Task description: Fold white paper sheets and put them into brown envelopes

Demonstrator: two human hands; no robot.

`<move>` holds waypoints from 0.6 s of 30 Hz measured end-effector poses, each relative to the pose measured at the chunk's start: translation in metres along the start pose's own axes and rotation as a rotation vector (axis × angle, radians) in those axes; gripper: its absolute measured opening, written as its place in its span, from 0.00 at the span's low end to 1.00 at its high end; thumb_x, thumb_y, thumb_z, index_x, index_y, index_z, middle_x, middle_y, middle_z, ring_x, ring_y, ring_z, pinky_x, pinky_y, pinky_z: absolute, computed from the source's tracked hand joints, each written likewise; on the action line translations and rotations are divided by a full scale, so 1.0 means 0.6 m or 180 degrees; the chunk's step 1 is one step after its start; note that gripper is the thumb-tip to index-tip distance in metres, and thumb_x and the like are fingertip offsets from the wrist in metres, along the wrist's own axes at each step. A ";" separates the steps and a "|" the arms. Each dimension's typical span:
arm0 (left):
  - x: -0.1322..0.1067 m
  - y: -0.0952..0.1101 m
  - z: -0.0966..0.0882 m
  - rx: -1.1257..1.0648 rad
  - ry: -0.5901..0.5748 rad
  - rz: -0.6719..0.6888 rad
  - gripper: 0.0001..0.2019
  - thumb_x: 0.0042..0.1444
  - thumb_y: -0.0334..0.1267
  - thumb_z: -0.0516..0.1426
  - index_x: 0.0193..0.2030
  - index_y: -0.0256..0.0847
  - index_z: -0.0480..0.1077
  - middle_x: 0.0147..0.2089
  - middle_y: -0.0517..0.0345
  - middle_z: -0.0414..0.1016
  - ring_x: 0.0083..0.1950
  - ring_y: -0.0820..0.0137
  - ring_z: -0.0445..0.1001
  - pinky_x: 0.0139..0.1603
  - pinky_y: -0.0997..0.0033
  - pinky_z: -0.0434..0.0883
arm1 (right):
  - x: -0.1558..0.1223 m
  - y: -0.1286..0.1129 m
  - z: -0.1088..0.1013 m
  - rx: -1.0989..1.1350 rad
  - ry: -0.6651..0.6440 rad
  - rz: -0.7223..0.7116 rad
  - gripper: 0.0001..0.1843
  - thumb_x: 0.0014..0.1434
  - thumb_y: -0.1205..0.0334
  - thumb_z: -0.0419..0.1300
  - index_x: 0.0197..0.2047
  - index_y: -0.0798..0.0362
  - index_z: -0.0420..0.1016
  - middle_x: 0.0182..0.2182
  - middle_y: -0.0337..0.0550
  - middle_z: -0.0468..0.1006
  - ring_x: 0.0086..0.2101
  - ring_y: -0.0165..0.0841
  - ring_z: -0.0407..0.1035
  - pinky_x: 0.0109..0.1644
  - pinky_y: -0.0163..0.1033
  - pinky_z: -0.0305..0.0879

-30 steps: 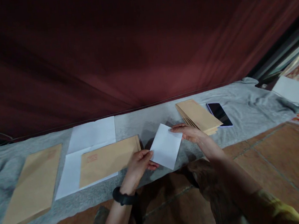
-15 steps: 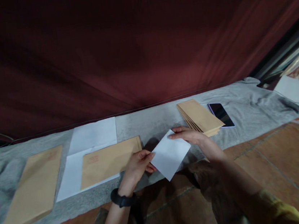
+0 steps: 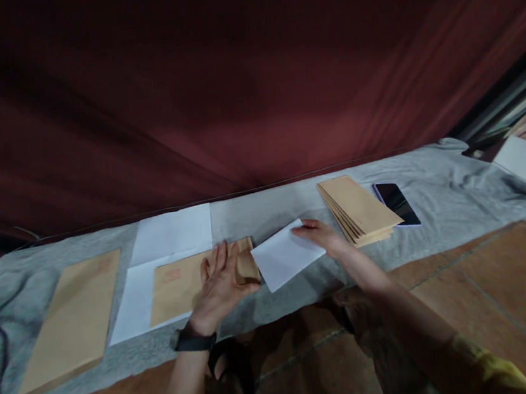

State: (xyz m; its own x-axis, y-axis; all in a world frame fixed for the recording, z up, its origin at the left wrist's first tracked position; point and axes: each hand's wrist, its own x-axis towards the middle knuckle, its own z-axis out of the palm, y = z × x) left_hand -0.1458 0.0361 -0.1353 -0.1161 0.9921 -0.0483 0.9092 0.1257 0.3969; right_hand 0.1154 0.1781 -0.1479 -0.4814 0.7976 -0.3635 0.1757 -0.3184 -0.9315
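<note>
My right hand [image 3: 318, 236] pinches a folded white sheet of paper [image 3: 288, 256] by its right corner. The sheet's left end is beside the open end of a brown envelope [image 3: 178, 287]. My left hand [image 3: 221, 285] lies on that envelope with fingers spread; the thumb is at its right end, where the paper looks bent up. Red print shows near the envelope's left end. Beneath it is a larger unfolded white sheet [image 3: 171, 230] with a crease across it. A dark band circles my left wrist.
A fanned stack of brown envelopes [image 3: 362, 204] and a phone [image 3: 397, 203] in a purple case lie to the right. A brown envelope [image 3: 72, 323] rests at the left. All are on a grey cloth [image 3: 268, 206], before a dark red curtain [image 3: 250, 96] and above floor tiles [image 3: 494, 283].
My left hand has let go of the folded sheet and moved left onto the envelope. The sheet, still in my right hand, has turned and shifted left.
</note>
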 end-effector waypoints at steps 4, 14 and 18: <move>0.007 -0.015 -0.001 0.0312 -0.0399 -0.0061 0.55 0.43 0.55 0.66 0.75 0.39 0.48 0.78 0.34 0.40 0.78 0.46 0.37 0.73 0.38 0.36 | 0.002 -0.011 0.021 0.0244 0.0207 0.0151 0.18 0.45 0.48 0.71 0.34 0.50 0.76 0.27 0.41 0.79 0.25 0.34 0.70 0.28 0.36 0.64; 0.024 0.015 -0.026 0.0884 -0.0946 -0.0239 0.54 0.43 0.56 0.64 0.74 0.41 0.47 0.78 0.39 0.41 0.78 0.48 0.36 0.72 0.35 0.29 | 0.012 -0.018 0.033 -0.0105 0.0428 0.0064 0.07 0.51 0.56 0.65 0.31 0.51 0.75 0.26 0.40 0.80 0.26 0.35 0.71 0.29 0.36 0.64; 0.023 0.032 -0.027 0.1097 -0.0945 -0.0258 0.50 0.45 0.54 0.64 0.73 0.43 0.51 0.77 0.40 0.46 0.78 0.48 0.38 0.70 0.33 0.24 | 0.013 -0.016 0.036 -0.0191 0.0366 0.0032 0.06 0.53 0.59 0.62 0.31 0.52 0.76 0.27 0.41 0.80 0.27 0.36 0.72 0.30 0.37 0.64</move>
State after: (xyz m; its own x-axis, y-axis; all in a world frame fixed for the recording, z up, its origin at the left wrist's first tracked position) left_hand -0.1366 0.0523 -0.1134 -0.1184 0.9304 -0.3470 0.9877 0.1464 0.0556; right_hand 0.0915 0.1766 -0.1413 -0.3783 0.8491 -0.3686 0.2326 -0.2982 -0.9257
